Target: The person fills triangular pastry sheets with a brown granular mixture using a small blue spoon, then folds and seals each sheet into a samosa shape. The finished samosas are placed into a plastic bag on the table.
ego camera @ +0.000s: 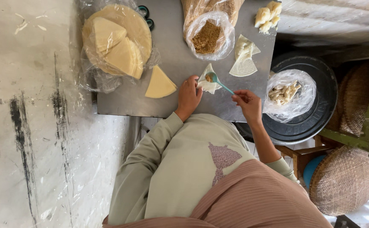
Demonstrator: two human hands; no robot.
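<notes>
The left hand pins a folded wrapper mid-table while the right hand pinches a teal spoon delivering brown filling onto it; finished rolls fill the right-hand bag, and many wrappers wait far left.

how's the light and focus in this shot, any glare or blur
Head view: soft, even daylight and sharp focus throughout, no motion blur on the left hand or the right hand holding the spoon; mild glare on the plastic bags and the wrap under the wrappers; the tray looks dull grey; dim shadow lies around the black basin.
</notes>
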